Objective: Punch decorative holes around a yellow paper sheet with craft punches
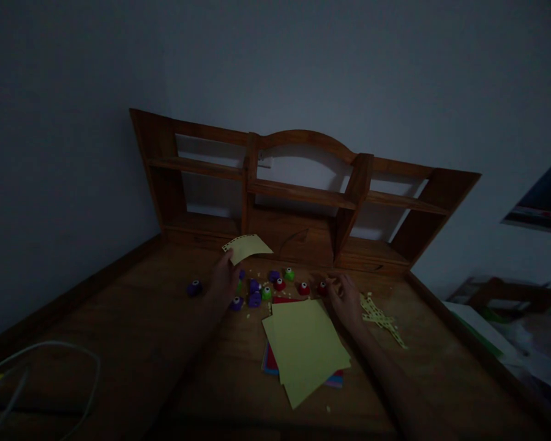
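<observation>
My left hand (224,274) is closed on a yellow sheet of paper (247,247), raised above the desk; its left edge has a row of punched holes. At the back of the paper stack, my right hand (345,298) has its fingers closed at the right side of a red paper punch (322,287), partly hiding it. Another red punch (303,288) stands just left of it. Between my hands lie several more small punches, among them a green punch (266,293) and a purple punch (237,303). Yellow sheets (305,343) lie on top of other coloured paper.
Punched yellow strips (380,320) lie in a heap right of my right hand. Small yellow paper bits are scattered among the punches. A wooden shelf unit (303,193) stands along the back of the desk (133,318). A white cable (73,345) loops at the left front.
</observation>
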Demonstrator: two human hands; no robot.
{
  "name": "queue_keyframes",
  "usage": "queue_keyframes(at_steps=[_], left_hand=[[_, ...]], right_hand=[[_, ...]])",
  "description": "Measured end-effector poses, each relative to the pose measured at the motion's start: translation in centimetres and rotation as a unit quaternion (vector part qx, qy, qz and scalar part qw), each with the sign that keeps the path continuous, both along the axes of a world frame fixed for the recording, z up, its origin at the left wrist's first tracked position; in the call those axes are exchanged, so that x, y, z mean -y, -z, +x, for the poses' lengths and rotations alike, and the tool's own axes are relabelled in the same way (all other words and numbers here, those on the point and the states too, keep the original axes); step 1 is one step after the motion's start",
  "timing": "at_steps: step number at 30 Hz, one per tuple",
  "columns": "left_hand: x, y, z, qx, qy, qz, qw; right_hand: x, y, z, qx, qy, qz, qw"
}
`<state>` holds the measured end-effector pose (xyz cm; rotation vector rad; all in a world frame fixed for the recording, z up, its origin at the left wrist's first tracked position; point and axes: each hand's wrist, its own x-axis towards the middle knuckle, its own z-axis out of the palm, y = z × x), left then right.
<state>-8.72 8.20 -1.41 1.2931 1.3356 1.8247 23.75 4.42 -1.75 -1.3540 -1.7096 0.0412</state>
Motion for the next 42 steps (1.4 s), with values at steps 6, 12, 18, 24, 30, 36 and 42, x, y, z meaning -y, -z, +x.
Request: queue_keyframes(at_steps=[6,12,18,24,30,36,42], left_hand=[[-0.7,-1.1,1.0,0.186,0.139,-0.03,0.972],[-0.1,-2.3,2.4,0.516,0.299,-0.066,0.8],[-0.6,-1.0,2.2,0.524,0.205,-0.07,0.824],[-1.0,-1.7,1.6,0.532,0.196,-0.052,0.822],[0.1,-2.2,2.6,0.505,0.248,-0.034,0.826],[0.5,-1.9,3.5,0.464,0.295,-0.016,0.835],[0.8,-2.1,3.8,0.46,0.3,-0.023,0.835]], right_hand=[[0.2,0.2,-0.4,-0.007,-0.012,0.009,1.0],[1.0,-0.2,-1.2,0.009,-0.016,0.029,0.999],[1.1,-2.0,-3.7,0.022,-0.078,-0.006,0.997],[0.7,-3.2,-9.4,0.176,-0.249,-0.115,0.945],[-0.5,-3.5,-12.5,0.307,-0.249,-0.122,0.911],[-0.6,-2.3,-11.9,0.291,-0.241,-0.121,0.918],[-0.9,-1.9,-12.4,0.278,-0.264,-0.119,0.916]])
